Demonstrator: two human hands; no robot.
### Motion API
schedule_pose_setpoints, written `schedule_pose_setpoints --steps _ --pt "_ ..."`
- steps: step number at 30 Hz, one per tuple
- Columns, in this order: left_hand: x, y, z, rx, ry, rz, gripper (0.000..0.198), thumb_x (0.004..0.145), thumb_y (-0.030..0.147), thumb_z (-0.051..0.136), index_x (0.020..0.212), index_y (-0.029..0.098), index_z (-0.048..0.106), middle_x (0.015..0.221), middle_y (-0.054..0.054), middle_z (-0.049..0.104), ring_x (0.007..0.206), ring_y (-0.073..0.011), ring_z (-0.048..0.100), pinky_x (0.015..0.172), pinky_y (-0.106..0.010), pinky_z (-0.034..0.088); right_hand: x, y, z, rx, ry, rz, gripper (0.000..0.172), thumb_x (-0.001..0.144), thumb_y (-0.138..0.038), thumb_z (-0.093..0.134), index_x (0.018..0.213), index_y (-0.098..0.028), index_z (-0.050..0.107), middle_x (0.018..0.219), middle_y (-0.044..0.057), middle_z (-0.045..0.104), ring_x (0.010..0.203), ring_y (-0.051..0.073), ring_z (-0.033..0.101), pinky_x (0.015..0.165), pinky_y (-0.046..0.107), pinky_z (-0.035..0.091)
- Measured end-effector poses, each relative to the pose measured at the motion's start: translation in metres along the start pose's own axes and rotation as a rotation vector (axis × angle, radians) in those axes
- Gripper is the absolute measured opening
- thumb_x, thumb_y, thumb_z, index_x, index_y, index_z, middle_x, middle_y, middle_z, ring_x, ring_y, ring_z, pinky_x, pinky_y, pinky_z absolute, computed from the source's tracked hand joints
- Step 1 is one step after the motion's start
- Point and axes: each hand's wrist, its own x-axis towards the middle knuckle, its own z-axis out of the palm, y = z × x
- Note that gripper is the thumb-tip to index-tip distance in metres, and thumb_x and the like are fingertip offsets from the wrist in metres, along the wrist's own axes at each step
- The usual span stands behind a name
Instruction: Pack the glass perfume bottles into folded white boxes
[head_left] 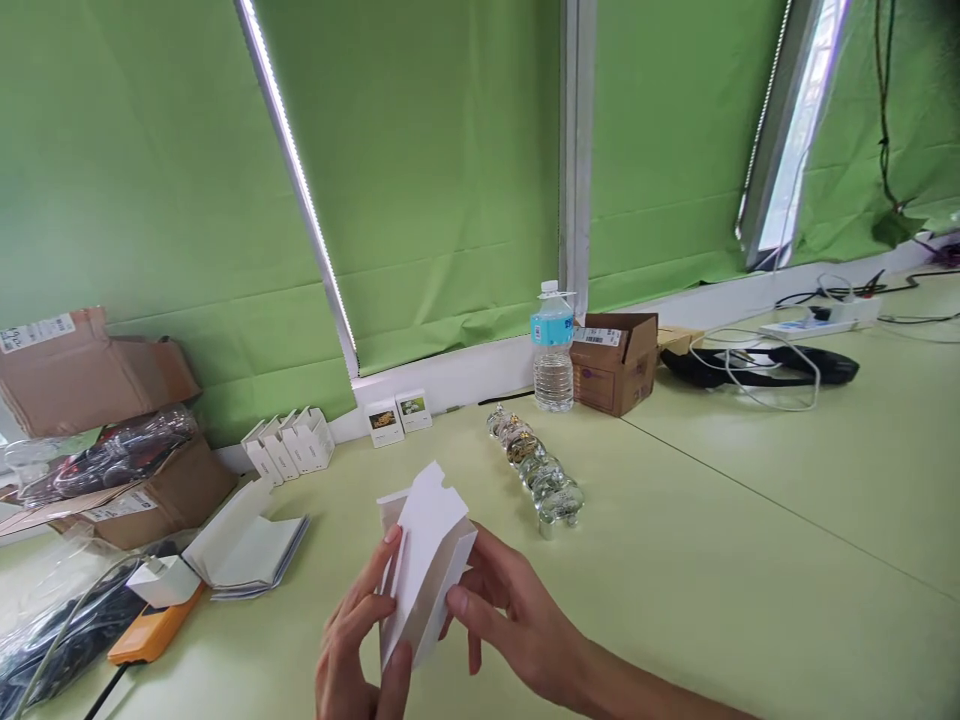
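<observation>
Between my two hands is a white paper carton (pixel 424 560), partly folded, with its flaps standing up at the far end. My left hand (pixel 367 625) grips its left side, thumb at the near edge and fingers along the panel. From the right, my right hand (pixel 510 610) holds the side panel between thumb and fingers. Past the carton, a row of small clear glass ornaments (pixel 536 470) lies on the table. Several white cartons (pixel 289 445) stand at the back left, and two small boxes with pictures (pixel 399 416) stand against the wall.
A water bottle (pixel 553 350) and a cardboard box (pixel 613 365) stand at the back. To the left are an open cardboard box (pixel 150 490), a stack of folded white sheets (pixel 251 550), a charger (pixel 163 580) and an orange device (pixel 155 628). Cables and a black strap-like object (pixel 817 365) lie right.
</observation>
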Motion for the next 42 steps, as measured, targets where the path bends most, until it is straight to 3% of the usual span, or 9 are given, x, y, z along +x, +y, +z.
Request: schedule_pose_setpoints --steps 3,10,17,23,26,31,34,37,42 --pt "0.004 0.001 -0.001 0.059 -0.103 0.153 0.039 0.096 0.050 0.042 0.114 0.018 0.054 0.146 -0.022 0.048 0.133 -0.0341 0.050 0.093 -0.047 0.055 0.000 -0.001 -0.001 -0.010 0.012 -0.020 0.048 0.093 -0.045 0.060 0.135 -0.027 0.048 0.113 0.009 0.059 0.080 0.016 0.064 0.046 0.018 0.048" --pt "0.005 0.020 0.009 0.197 0.003 0.016 0.016 0.087 0.024 0.065 0.102 0.021 0.059 0.149 -0.014 0.044 0.134 -0.0302 0.049 0.099 -0.043 0.052 0.002 -0.006 -0.003 -0.107 0.003 -0.028 0.049 0.091 -0.046 0.061 0.135 -0.026 0.050 0.104 0.006 0.062 0.073 0.014 0.061 0.043 0.016 0.042" --pt "0.007 0.016 0.012 0.208 0.014 0.040 0.028 0.080 0.011 0.071 0.102 0.021 0.058 0.150 -0.014 0.040 0.133 -0.0311 0.050 0.102 -0.048 0.051 0.000 0.000 -0.001 -0.300 0.140 0.026 0.065 0.077 -0.044 0.076 0.134 -0.022 0.052 0.089 0.001 0.063 0.063 0.011 0.049 0.051 0.020 0.040" --pt "0.009 0.011 0.014 0.132 0.007 -0.002 0.057 0.071 0.027 0.083 0.117 0.026 0.050 0.140 -0.014 0.050 0.137 -0.0335 0.045 0.103 -0.055 0.049 0.003 -0.001 -0.001 -0.294 0.182 0.064 0.046 0.083 -0.034 0.070 0.126 -0.020 0.059 0.082 0.000 0.061 0.064 0.011 0.048 0.055 0.022 0.039" --pt "0.009 0.012 0.015 -0.004 0.028 -0.141 0.063 0.077 0.034 0.077 0.131 0.027 0.044 0.139 -0.015 0.052 0.139 -0.0363 0.041 0.099 -0.058 0.051 0.007 -0.005 -0.008 -0.307 0.153 0.084 0.040 0.082 -0.034 0.070 0.118 -0.019 0.064 0.089 0.002 0.065 0.072 0.015 0.056 0.060 0.024 0.043" --pt "0.010 0.006 0.009 -0.127 0.021 -0.414 0.042 0.091 0.040 0.059 0.129 0.023 0.049 0.127 -0.014 0.064 0.100 -0.0250 0.070 0.078 -0.038 0.060 0.011 -0.014 -0.025 -0.536 0.029 0.181 0.031 0.080 -0.041 0.073 0.102 -0.019 0.071 0.079 0.000 0.066 0.064 0.013 0.053 0.055 0.023 0.038" --pt "0.011 -0.003 0.005 -0.091 -0.138 -0.423 0.029 0.093 0.039 0.055 0.115 0.022 0.059 0.104 -0.009 0.074 0.092 -0.0233 0.071 0.072 -0.032 0.059 0.011 -0.018 -0.031 -0.651 -0.063 0.227 0.033 0.076 -0.042 0.076 0.101 -0.021 0.072 0.079 -0.002 0.068 0.064 0.012 0.054 0.054 0.022 0.036" --pt "0.008 -0.007 0.006 -0.063 -0.249 -0.406 0.030 0.095 0.041 0.049 0.115 0.023 0.060 0.106 -0.009 0.074 0.094 -0.0234 0.070 0.074 -0.034 0.058 0.010 -0.017 -0.031 -0.641 -0.115 0.252 0.042 0.073 -0.040 0.079 0.111 -0.023 0.069 0.088 -0.002 0.070 0.067 0.012 0.056 0.056 0.021 0.038" --pt "0.003 -0.007 0.007 -0.134 -0.211 -0.413 0.053 0.098 0.057 0.026 0.118 0.024 0.062 0.107 -0.009 0.071 0.094 -0.0249 0.068 0.079 -0.039 0.057 0.007 -0.007 -0.028 -0.665 -0.105 0.262 0.038 0.075 -0.039 0.078 0.107 -0.020 0.070 0.081 -0.001 0.068 0.064 0.013 0.054 0.057 0.022 0.038"
